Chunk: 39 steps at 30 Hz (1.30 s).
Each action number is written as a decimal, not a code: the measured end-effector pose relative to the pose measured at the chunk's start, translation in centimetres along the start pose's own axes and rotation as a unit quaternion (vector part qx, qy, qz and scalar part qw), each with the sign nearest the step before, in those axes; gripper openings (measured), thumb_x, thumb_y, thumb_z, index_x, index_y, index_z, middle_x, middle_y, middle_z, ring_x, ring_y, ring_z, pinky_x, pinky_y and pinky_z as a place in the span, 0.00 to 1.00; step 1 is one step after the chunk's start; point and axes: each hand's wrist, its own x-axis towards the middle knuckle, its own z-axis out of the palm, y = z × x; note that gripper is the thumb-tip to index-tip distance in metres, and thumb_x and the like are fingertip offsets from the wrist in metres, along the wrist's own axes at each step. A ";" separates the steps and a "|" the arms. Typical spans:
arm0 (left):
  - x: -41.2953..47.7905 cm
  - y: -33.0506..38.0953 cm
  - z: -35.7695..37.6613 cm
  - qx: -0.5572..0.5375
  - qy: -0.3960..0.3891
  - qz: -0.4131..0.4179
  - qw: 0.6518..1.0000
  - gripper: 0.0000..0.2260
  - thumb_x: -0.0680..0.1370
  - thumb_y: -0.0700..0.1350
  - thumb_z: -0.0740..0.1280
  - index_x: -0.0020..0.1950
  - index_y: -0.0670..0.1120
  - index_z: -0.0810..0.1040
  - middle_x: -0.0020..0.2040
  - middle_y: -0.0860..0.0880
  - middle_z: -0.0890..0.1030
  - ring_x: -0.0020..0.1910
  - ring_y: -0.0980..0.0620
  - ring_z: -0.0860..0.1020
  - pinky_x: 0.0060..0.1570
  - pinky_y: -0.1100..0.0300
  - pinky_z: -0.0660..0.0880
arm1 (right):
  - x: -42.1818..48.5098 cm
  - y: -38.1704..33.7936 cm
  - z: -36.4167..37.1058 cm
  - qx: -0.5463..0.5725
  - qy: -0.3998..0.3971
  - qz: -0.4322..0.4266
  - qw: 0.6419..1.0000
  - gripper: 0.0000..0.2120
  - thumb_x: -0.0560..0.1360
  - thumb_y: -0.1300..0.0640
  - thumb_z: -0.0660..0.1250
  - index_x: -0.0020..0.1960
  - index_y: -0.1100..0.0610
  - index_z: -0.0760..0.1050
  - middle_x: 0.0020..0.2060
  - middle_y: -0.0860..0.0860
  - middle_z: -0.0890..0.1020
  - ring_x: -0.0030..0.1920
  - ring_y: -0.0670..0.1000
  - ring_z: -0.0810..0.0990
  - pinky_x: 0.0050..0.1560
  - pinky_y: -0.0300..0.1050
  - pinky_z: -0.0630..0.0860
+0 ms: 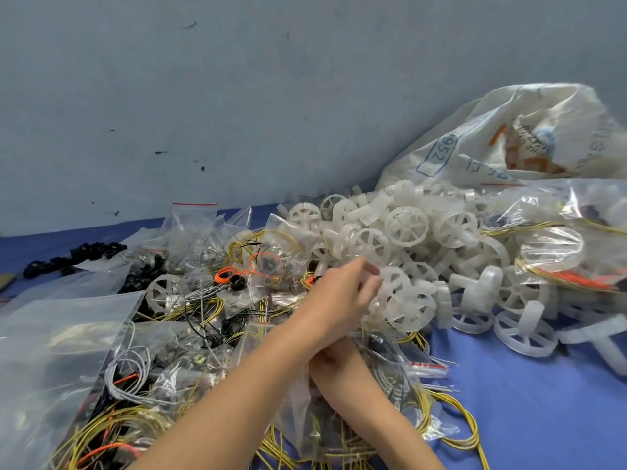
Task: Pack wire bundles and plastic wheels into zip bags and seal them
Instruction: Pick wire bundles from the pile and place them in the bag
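Observation:
A heap of white plastic wheels (407, 228) covers the blue table at centre right. My left hand (342, 293) reaches across to the heap, and its fingers curl on the rim of one white wheel (395, 288); the fingers are blurred. My right hand (327, 361) lies mostly hidden under my left wrist. It grips a clear zip bag (390, 364) with a red strip, which holds wire. Loose yellow wire bundles (451, 415) lie around my forearms.
Several packed zip bags (258, 266) with wheels and orange wire lie in the middle. Large clear bags (51, 334) fill the left side, with black parts (74, 256) behind them. A white woven sack (509, 140) leans on the wall at back right. Bare blue cloth (526, 418) shows at front right.

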 end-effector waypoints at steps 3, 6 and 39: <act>-3.4 -0.8 -2.8 -0.266 0.093 -0.009 0.959 0.09 0.82 0.49 0.63 0.59 0.48 0.78 0.41 0.54 0.82 0.39 0.59 0.80 0.37 0.67 0.75 | -0.1 0.0 0.0 0.013 -0.004 -0.019 1.000 0.09 0.75 0.54 0.58 0.39 0.47 0.75 0.31 0.49 0.78 0.31 0.45 0.71 0.33 0.43 0.66; -7.6 -3.4 -5.7 -0.488 0.143 -0.071 0.858 0.12 0.78 0.50 0.65 0.58 0.45 0.79 0.40 0.47 0.80 0.37 0.52 0.79 0.35 0.60 0.77 | -0.3 -0.3 -0.1 0.027 -0.008 -0.011 1.000 0.11 0.78 0.59 0.59 0.45 0.47 0.78 0.32 0.49 0.79 0.30 0.46 0.72 0.31 0.42 0.67; -13.5 -3.7 -5.8 -0.239 -0.088 -0.090 0.963 0.10 0.73 0.40 0.62 0.40 0.50 0.81 0.34 0.57 0.80 0.35 0.61 0.75 0.37 0.65 0.73 | -2.8 -2.3 2.4 -0.223 0.174 -0.428 0.858 0.05 0.76 0.61 0.63 0.46 0.52 0.75 0.56 0.47 0.82 0.58 0.45 0.79 0.64 0.52 0.70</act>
